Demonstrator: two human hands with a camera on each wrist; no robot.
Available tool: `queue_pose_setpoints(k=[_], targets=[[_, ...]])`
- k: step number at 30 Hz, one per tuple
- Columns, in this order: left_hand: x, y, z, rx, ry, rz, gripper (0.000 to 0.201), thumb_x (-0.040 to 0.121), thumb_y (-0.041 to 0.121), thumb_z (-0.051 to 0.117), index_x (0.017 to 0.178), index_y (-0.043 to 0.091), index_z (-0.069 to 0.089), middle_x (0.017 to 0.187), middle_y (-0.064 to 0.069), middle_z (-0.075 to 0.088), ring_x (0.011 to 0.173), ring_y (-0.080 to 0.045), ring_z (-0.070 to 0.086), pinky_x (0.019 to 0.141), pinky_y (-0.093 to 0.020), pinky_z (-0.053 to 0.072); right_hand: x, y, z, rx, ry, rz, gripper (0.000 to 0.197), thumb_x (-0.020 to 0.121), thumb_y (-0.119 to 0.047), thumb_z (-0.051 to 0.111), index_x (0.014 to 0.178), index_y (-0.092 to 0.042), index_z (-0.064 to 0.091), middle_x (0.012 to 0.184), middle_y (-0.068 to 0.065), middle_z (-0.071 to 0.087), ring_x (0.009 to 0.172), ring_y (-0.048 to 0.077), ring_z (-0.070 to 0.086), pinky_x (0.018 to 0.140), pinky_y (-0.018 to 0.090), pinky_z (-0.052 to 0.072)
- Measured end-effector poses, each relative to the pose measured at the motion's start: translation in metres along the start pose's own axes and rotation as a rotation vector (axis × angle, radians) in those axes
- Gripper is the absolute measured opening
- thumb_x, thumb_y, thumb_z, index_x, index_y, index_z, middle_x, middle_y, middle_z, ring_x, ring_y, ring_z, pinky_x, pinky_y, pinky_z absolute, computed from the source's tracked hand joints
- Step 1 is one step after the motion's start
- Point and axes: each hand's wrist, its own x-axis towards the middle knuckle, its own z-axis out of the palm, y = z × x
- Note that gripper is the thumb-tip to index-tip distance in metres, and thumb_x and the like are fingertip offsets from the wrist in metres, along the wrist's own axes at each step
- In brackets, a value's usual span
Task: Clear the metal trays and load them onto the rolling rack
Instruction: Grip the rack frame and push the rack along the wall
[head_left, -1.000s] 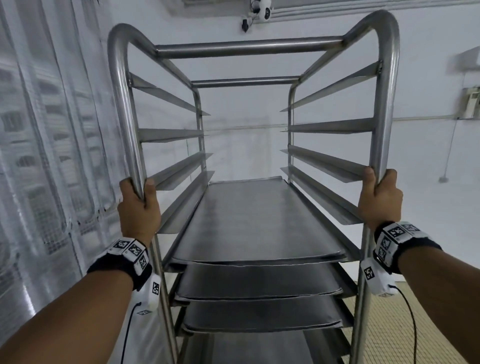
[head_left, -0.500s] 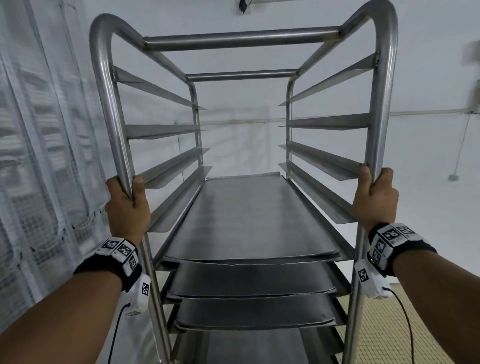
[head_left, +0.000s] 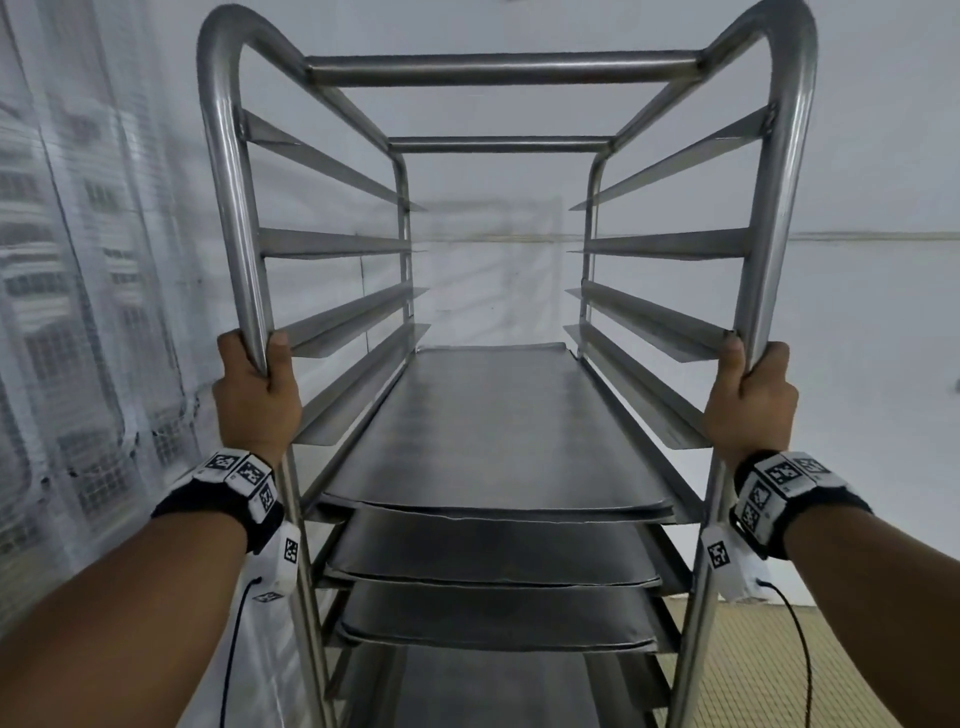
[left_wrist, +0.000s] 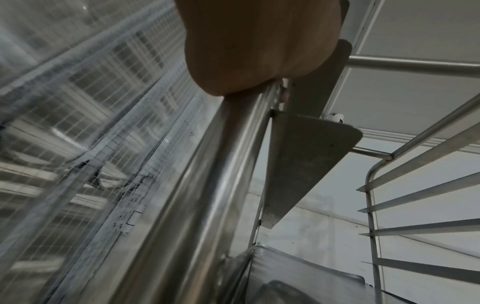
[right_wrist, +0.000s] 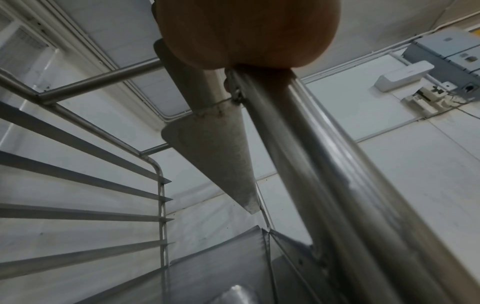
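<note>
Rolling rack (head_left: 498, 70), steel, upright beside a mesh curtain (head_left: 93, 312): left hand (head_left: 257, 402) and right hand (head_left: 750, 402) each in clenched grip round a front post, likely for steering; metal trays (head_left: 493, 431) seated flat on lower runners, upper runners vacant.

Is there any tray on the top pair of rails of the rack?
No. In the head view the top rails of the rack are bare; the highest tray sits several levels lower.
</note>
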Motion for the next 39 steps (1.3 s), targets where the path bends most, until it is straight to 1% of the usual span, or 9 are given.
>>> queue_pose_setpoints(k=[6, 8, 10, 14, 19, 23, 29, 33, 39], targets=[[0.013, -0.013, 0.032, -0.036, -0.007, 0.015, 0.049, 0.102, 0.053, 0.040, 0.121, 0.008, 0.043, 0.073, -0.013, 0.055, 0.058, -0.027, 0.046, 0.057, -0.034, 0.034, 0.020, 0.017, 0.033, 0.009, -0.006, -0.006, 0.042, 0.104, -0.046, 0.038, 0.101, -0.004, 0.039, 0.062, 0.007, 0.050, 0.056, 0.032, 0.046, 0.057, 0.036, 0.031], [0.016, -0.014, 0.041, -0.046, -0.005, 0.025, 0.048, 0.103, 0.050, 0.041, 0.122, 0.006, 0.044, 0.072, -0.012, 0.055, 0.057, -0.026, 0.044, 0.056, -0.033, 0.032, 0.025, 0.021, 0.041, 0.018, -0.007, -0.005, 0.043, 0.105, -0.046, 0.039, 0.102, -0.003, 0.040, 0.061, 0.007, 0.050, 0.055, 0.027, 0.047, 0.057, 0.036, 0.029], [0.019, -0.016, 0.049, -0.060, 0.001, 0.042, 0.047, 0.103, 0.049, 0.042, 0.121, 0.006, 0.044, 0.071, -0.009, 0.055, 0.056, -0.025, 0.044, 0.056, -0.032, 0.031, 0.029, 0.024, 0.048, 0.021, -0.007, -0.011, 0.043, 0.105, -0.046, 0.039, 0.103, -0.002, 0.040, 0.061, 0.007, 0.049, 0.055, 0.023, 0.046, 0.056, 0.036, 0.029], [0.029, -0.027, 0.065, -0.079, 0.011, 0.050, 0.047, 0.103, 0.049, 0.043, 0.119, 0.005, 0.045, 0.063, 0.003, 0.048, 0.051, -0.015, 0.044, 0.050, -0.030, 0.028, 0.036, 0.030, 0.065, 0.024, -0.006, -0.015, 0.043, 0.105, -0.046, 0.038, 0.101, -0.003, 0.039, 0.062, 0.008, 0.050, 0.057, 0.033, 0.048, 0.057, 0.037, 0.033], [0.040, -0.038, 0.086, -0.092, -0.016, 0.044, 0.047, 0.103, 0.049, 0.043, 0.119, 0.005, 0.044, 0.070, -0.005, 0.054, 0.055, -0.007, 0.047, 0.052, -0.029, 0.030, 0.045, 0.035, 0.089, 0.011, -0.005, 0.005, 0.043, 0.105, -0.047, 0.038, 0.103, -0.004, 0.040, 0.062, 0.006, 0.050, 0.059, 0.033, 0.048, 0.059, 0.037, 0.034], [0.051, -0.047, 0.103, -0.097, -0.039, 0.043, 0.046, 0.103, 0.049, 0.042, 0.116, 0.005, 0.043, 0.074, -0.010, 0.058, 0.057, -0.007, 0.048, 0.053, -0.029, 0.030, 0.050, 0.036, 0.107, 0.007, 0.003, 0.026, 0.041, 0.105, -0.045, 0.038, 0.101, -0.004, 0.039, 0.062, 0.005, 0.048, 0.055, 0.024, 0.043, 0.058, 0.037, 0.029], [0.069, -0.067, 0.125, -0.097, -0.055, 0.017, 0.048, 0.102, 0.052, 0.040, 0.116, 0.007, 0.042, 0.072, -0.016, 0.056, 0.057, -0.017, 0.046, 0.060, -0.033, 0.035, 0.055, 0.039, 0.139, -0.006, -0.004, 0.021, 0.041, 0.105, -0.045, 0.038, 0.100, -0.005, 0.037, 0.062, 0.006, 0.049, 0.057, 0.033, 0.046, 0.058, 0.037, 0.031], [0.084, -0.086, 0.141, -0.076, -0.046, 0.001, 0.050, 0.101, 0.059, 0.038, 0.116, 0.012, 0.040, 0.074, -0.015, 0.057, 0.064, -0.034, 0.051, 0.061, -0.038, 0.041, 0.057, 0.038, 0.158, -0.014, -0.001, 0.023, 0.040, 0.105, -0.044, 0.038, 0.101, -0.005, 0.038, 0.062, 0.006, 0.048, 0.055, 0.019, 0.045, 0.056, 0.036, 0.026], [0.100, -0.100, 0.166, -0.090, -0.059, 0.003, 0.049, 0.101, 0.057, 0.039, 0.114, 0.009, 0.041, 0.073, -0.011, 0.055, 0.065, -0.033, 0.051, 0.061, -0.038, 0.039, 0.065, 0.043, 0.181, -0.038, 0.014, 0.028, 0.037, 0.105, -0.045, 0.037, 0.099, -0.009, 0.035, 0.062, 0.005, 0.047, 0.055, 0.019, 0.045, 0.056, 0.036, 0.026]])
